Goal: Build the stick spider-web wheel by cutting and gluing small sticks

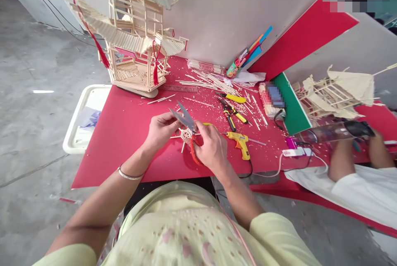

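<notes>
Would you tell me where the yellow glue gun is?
Head view: the yellow glue gun lies on the red table, just right of the right hand.

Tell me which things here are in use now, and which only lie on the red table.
In use:
left hand holding small stick lattice
right hand holding red-handled scissors

Lying about:
yellow glue gun
yellow-handled pliers
loose sticks
stick pagoda
ruler

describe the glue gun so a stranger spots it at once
On the red table, look just right of the right hand gripping red-handled scissors. The yellow plastic glue gun lies there; unlike the yellow-handled pliers beyond it, it trails a black cord.
</notes>
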### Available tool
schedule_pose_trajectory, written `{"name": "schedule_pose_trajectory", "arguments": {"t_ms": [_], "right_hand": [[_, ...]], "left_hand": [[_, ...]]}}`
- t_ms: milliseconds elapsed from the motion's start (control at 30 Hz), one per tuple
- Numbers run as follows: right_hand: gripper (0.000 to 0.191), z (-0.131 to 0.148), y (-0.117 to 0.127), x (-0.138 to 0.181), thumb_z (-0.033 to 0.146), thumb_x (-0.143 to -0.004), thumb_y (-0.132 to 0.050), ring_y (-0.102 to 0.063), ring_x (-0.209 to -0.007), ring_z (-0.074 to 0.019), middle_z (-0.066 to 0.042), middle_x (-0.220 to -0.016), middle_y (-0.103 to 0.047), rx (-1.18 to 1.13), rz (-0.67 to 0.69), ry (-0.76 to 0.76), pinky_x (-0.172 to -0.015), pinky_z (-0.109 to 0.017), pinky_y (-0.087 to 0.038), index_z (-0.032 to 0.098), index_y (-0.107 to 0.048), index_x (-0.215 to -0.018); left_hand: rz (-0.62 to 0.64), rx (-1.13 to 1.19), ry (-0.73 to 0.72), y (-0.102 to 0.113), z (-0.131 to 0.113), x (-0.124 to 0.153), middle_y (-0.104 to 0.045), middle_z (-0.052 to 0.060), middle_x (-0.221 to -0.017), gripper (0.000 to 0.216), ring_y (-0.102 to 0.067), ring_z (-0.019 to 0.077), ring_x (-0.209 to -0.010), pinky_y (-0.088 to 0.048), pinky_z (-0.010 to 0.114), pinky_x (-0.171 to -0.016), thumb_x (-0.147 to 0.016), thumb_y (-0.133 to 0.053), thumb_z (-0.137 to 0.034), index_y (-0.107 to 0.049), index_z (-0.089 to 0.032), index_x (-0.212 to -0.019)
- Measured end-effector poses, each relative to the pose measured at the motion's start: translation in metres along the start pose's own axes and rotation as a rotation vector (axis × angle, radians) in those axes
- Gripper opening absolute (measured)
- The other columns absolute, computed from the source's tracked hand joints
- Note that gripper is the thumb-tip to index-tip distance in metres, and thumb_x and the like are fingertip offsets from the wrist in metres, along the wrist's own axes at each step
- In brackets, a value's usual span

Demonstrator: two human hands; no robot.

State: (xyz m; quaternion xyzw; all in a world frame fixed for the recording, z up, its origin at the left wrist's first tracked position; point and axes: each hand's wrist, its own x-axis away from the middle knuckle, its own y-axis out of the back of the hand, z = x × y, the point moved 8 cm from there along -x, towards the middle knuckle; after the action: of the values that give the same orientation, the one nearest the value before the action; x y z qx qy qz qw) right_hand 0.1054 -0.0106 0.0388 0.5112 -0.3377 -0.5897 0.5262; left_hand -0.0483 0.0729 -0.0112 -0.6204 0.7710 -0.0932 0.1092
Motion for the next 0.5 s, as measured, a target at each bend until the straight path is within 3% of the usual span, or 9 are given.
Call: {"name": "schedule_pose_trajectory", "arguments": {"t_ms": [267,500], "right_hand": [[0.067,0.006,0.000,-0.007,0.065,-0.098,-0.051,-0.063,-0.098,-0.0296,-0.013,-0.108,-0.065,0.089,0.040,-0.046,-0.081,-0.037,-0.048,0.025,-0.050,-0.151],[0.065,0.006,-0.004,-0.013,0.065,-0.098,-0.051,-0.063,-0.104,-0.0295,-0.013,-0.109,-0.067,0.086,0.051,-0.032,-0.083,-0.035,-0.047,0.023,-0.052,-0.147]], "left_hand": [[-0.057,-0.107,-0.045,0.000,-0.016,0.005,-0.076,0.004,-0.074,0.018,-0.069,0.0158,-0.061,-0.055,0.025,-0.055,-0.079,-0.079,-0.031,-0.082,-0.017,-0.089],[-0.111,-0.294,-0.166,0.002,-0.029,0.003,-0.074,0.001,-0.075,0.018,-0.068,0.0129,-0.063,-0.054,0.022,-0.061,-0.078,-0.066,-0.015,-0.083,-0.020,-0.084]]}}
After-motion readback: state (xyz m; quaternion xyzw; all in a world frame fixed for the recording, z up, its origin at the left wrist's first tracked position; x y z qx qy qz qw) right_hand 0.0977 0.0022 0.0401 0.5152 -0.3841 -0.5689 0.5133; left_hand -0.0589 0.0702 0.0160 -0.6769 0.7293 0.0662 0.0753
